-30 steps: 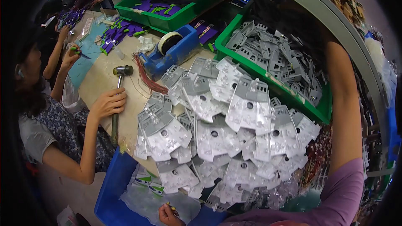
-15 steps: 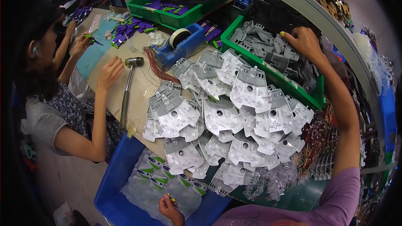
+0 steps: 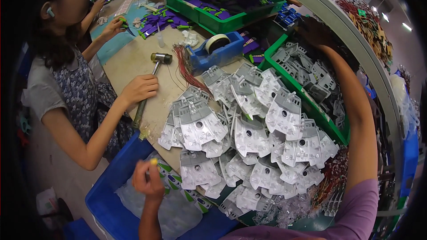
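My left hand (image 3: 149, 182) is raised above the near blue bin, apart from everything around it. Its fingers are loosely bent and spaced, with a yellow cover on one fingertip and nothing seen between them. My right arm reaches over the green crate (image 3: 307, 91), which holds grey plastic parts (image 3: 307, 66) and black pieces. In deep shadow at the crate's far end, my right hand (image 3: 313, 33) is among the black pieces; its fingers are hidden. A large heap of grey-and-white fan-shaped plastic shells (image 3: 267, 173) lies in front of me.
A co-worker's hand (image 3: 141, 90) is over a hammer's handle (image 3: 141, 109) at left. The blue bin (image 3: 104, 186) contains bagged white-and-green parts. Beyond are a tape dispenser (image 3: 215, 53), red wires (image 3: 189, 71) and a green tray (image 3: 209, 18) of purple pieces. A metal frame curves along the right.
The whole view has shifted. My left hand has moved up and left over the bin. My right hand has gone from the grey parts farther into the black pieces. The co-worker's hand has come to the hammer.
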Demonstrator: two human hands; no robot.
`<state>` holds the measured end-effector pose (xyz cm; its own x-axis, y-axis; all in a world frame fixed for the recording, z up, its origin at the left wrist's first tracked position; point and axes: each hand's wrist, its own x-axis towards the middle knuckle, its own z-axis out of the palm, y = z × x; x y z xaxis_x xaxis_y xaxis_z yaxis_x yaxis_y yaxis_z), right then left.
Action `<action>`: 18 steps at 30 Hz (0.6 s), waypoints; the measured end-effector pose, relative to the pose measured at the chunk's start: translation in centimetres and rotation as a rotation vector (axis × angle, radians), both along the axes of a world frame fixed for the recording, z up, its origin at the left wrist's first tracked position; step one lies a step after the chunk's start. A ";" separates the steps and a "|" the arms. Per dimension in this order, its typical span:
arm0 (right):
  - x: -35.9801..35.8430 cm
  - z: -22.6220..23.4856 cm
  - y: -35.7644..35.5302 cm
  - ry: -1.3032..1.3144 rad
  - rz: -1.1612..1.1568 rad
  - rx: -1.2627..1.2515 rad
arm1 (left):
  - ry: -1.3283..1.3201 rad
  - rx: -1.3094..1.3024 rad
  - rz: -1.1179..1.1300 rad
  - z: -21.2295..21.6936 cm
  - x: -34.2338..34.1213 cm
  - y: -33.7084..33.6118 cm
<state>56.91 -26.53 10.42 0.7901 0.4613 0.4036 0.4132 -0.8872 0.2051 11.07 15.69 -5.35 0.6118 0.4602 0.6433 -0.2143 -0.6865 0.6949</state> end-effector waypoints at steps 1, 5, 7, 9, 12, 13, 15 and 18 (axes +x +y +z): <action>1.7 -0.1 0.1 0.035 -0.060 -0.058 | 0.011 0.009 -0.036 0.4 1.8 0.4; 6.8 -0.6 -1.7 0.168 -0.175 -0.144 | -0.062 -0.075 -0.086 -1.2 8.8 0.8; 6.9 -0.6 -2.1 0.225 -0.153 -0.072 | 0.011 -0.291 0.009 -1.9 10.9 1.3; 3.6 0.2 0.9 0.280 -0.130 -0.084 | 0.023 -0.349 0.044 -2.0 11.7 2.4; 2.5 0.6 -0.7 0.275 0.044 -0.069 | -0.013 -0.466 0.002 -2.4 13.7 2.3; -0.2 0.2 0.6 0.191 0.040 -0.085 | -0.014 -0.649 -0.047 -2.5 13.6 2.6; -2.6 0.3 -0.5 0.139 -0.032 -0.196 | -0.047 -0.981 -0.194 -2.8 14.2 2.6; -7.4 0.6 -1.7 0.341 -0.147 0.090 | -0.065 -1.132 -0.309 -3.0 14.7 3.2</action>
<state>49.54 -28.19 11.00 0.9410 0.3080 0.1401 0.3115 -0.9503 -0.0032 25.81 18.89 -8.33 0.7788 0.6272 -0.0035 -0.3211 0.4035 0.8568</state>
